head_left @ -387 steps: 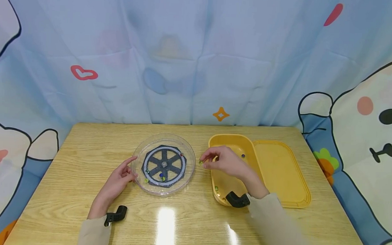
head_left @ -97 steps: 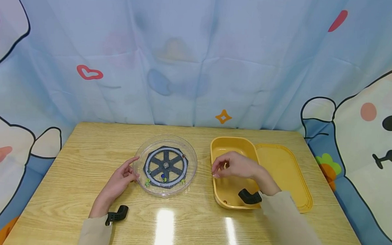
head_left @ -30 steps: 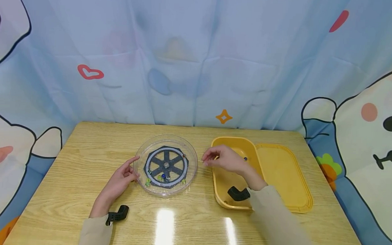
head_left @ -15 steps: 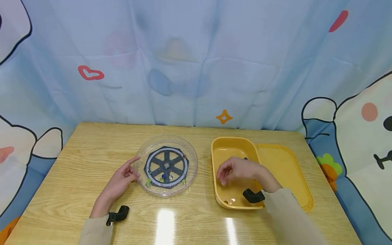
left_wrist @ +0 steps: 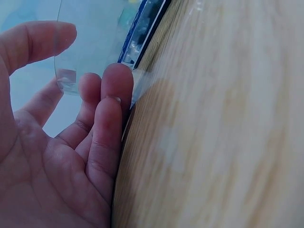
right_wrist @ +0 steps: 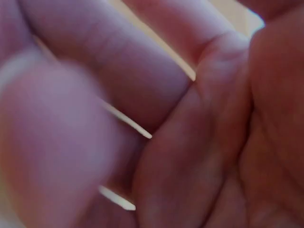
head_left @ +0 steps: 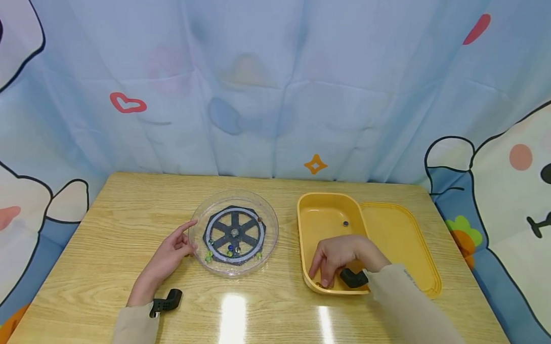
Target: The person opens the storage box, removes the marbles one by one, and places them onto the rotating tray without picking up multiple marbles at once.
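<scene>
In the head view my left hand (head_left: 174, 249) holds the left side of a clear round dish (head_left: 270, 242), thumb and index finger at its wall. The left wrist view shows other fingers (left_wrist: 107, 133) curled low against the dish's base. A dark six-spoked wheel pattern (head_left: 234, 234) shows in the dish. Several marbles lie in it, among them a blue marble (head_left: 230, 247) and a green marble (head_left: 209, 256). My right hand (head_left: 338, 255) reaches into a yellow box (head_left: 320, 204), thumb and fingers apart around an orange-brown marble (head_left: 318, 284) at the near end.
A dark blue marble (head_left: 345, 223) lies toward the back of the box. The flat yellow lid (head_left: 400, 247) lies against the box's right side. A patterned curtain (head_left: 260, 90) hangs behind the wooden table (head_left: 197, 316). Each wrist wears a black camera mount (head_left: 167, 301).
My right hand went from beside the dish back into the box, then down to its near end. The dish holds more marbles than earlier, the box fewer. My left hand stays at the dish.
</scene>
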Demonstrator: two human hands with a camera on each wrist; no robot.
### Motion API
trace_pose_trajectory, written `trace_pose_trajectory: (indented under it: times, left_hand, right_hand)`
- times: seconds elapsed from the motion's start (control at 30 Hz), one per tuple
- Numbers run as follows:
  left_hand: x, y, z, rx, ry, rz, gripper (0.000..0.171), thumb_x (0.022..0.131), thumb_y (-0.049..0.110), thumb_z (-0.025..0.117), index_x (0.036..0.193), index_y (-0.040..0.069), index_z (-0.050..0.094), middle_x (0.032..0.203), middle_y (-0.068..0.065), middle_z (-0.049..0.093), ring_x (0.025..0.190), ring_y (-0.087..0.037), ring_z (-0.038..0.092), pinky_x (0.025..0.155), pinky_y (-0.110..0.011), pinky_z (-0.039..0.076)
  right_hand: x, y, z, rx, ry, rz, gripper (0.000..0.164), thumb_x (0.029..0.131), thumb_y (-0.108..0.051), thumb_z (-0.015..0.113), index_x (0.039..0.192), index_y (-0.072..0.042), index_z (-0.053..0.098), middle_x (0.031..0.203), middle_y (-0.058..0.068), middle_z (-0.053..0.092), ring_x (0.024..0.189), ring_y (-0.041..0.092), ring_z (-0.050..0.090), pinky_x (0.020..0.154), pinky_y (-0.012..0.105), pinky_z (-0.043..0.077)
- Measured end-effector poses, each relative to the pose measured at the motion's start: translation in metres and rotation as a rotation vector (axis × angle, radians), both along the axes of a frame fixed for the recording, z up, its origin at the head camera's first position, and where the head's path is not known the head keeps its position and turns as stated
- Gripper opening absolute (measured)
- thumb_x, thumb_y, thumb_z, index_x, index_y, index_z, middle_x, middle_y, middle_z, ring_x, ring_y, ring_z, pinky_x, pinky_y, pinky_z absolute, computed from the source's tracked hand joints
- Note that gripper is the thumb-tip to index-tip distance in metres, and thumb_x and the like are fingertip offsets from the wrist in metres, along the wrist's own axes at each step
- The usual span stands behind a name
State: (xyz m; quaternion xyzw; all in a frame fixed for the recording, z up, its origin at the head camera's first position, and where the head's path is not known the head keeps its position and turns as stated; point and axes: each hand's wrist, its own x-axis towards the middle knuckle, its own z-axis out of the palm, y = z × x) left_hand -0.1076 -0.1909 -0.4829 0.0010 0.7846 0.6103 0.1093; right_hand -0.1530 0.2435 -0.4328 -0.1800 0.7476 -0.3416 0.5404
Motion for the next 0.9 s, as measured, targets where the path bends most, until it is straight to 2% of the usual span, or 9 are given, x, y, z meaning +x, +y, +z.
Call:
trace_pose_trajectory:
  times: [0.23, 0.4, 0.6, 0.9]
  left_hand:
    - [0.001, 0.0, 0.001, 0.001, -0.002, 0.003, 0.064, 0.094, 0.005, 0.063, 0.152, 0.015, 0.04, 0.093, -0.009, 0.049, 0.076, -0.018, 0.053, 0.074, -0.028, 0.043]
    - [0.0, 0.0, 0.001, 0.0, 0.0, -0.001, 0.063, 0.094, 0.005, 0.063, 0.152, 0.015, 0.04, 0.093, -0.009, 0.049, 0.076, -0.018, 0.053, 0.073, -0.028, 0.043]
    - [-0.001, 0.0, 0.0, -0.017, 0.002, 0.003, 0.063, 0.094, 0.006, 0.064, 0.152, 0.016, 0.042, 0.093, -0.009, 0.05, 0.075, -0.017, 0.052, 0.072, -0.028, 0.042]
    - [0.0, 0.0, 0.0, -0.018, 0.016, 0.003, 0.063, 0.094, 0.006, 0.064, 0.152, 0.014, 0.041, 0.092, -0.009, 0.051, 0.075, -0.018, 0.053, 0.071, -0.027, 0.043]
  right_hand:
    - [-0.003, 0.001, -0.002, -0.047, -0.014, -0.011, 0.028, 0.082, 0.0, 0.075, 0.11, -0.005, 0.075, 0.088, 0.013, 0.074, 0.072, 0.016, 0.071, 0.051, 0.021, 0.043]
    - [-0.007, 0.003, -0.001, -0.107, 0.018, -0.057, 0.029, 0.083, -0.001, 0.076, 0.112, -0.003, 0.072, 0.092, 0.014, 0.074, 0.071, 0.013, 0.066, 0.055, 0.023, 0.045]
    - [-0.011, 0.002, -0.006, -0.175, 0.177, -0.015, 0.024, 0.083, -0.002, 0.076, 0.106, 0.002, 0.069, 0.087, 0.011, 0.072, 0.077, 0.015, 0.066, 0.071, 0.025, 0.049]
    - [-0.01, -0.01, -0.012, -0.101, 0.386, 0.001, 0.01, 0.079, 0.0, 0.077, 0.087, -0.005, 0.072, 0.064, -0.001, 0.063, 0.058, 0.01, 0.053, 0.06, 0.025, 0.044]
